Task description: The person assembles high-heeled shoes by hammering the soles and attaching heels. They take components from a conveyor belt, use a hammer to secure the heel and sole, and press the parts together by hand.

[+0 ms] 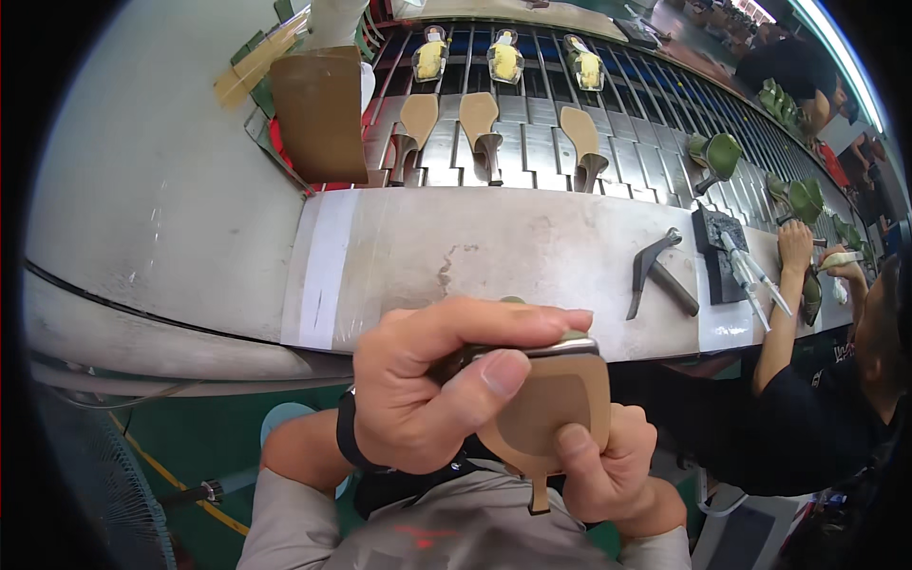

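Between my hands, in front of my chest, is a tan high-heel shoe sole (556, 404), its toe end up and a short heel pointing down. My right hand (613, 465) grips it from the right, thumb flat on its face. My left hand (432, 380) is closed at the top edge, thumb and fingers around a green shoe part (575, 334) with a dark and silvery rim. Most of that green part is hidden by my left fingers. Whether the rim and the sole are joined, I cannot tell.
A dark hammer (655, 271) lies on the bench (532, 237), beside a black block (719, 252) with white tube-like tools. Beyond, a slatted conveyor (541, 142) carries heeled soles (480, 114) and yellow-filled shapes (505, 59). A co-worker (817, 408) handles green shoes at right.
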### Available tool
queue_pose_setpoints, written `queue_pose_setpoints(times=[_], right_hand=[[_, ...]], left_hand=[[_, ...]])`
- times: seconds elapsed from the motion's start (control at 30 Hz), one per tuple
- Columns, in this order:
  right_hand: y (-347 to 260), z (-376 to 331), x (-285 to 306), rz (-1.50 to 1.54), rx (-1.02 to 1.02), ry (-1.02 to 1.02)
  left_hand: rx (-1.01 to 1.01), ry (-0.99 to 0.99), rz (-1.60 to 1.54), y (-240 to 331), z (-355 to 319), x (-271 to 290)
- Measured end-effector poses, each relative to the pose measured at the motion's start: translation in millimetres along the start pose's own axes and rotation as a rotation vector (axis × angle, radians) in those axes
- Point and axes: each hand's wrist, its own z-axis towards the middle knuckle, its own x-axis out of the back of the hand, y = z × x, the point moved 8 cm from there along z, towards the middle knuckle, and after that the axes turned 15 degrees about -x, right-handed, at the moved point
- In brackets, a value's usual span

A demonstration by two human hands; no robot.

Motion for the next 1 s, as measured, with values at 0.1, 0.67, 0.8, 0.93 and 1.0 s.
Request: queue_pose_setpoints(times=[0.1, 0.67, 0.8, 0.93, 1.0], right_hand=[[-13.9, 0.2, -10.0, -0.069, 0.109, 0.015], [-18.4, 15.7, -45.7, -0.216, 0.265, -0.062], [-26.3, 24.6, -50.0, -0.263, 0.241, -0.05], [-20.2, 29.0, -54.7, -0.223, 0.202, -0.074], [-12.6, 31.7, -53.7, -0.226, 0.139, -0.085]], left_hand=[[0.057, 0.086, -0.032, 5.8, -5.8, 6.8], [0.018, 0.103, 0.598, 34.3, -1.3, 42.2], [-0.066, -0.061, 0.777, 41.4, 4.4, 37.3], [0.057, 0.092, 0.772, 38.1, -2.3, 58.3], [0.078, 0.186, 0.739, 34.8, -6.9, 67.9]])
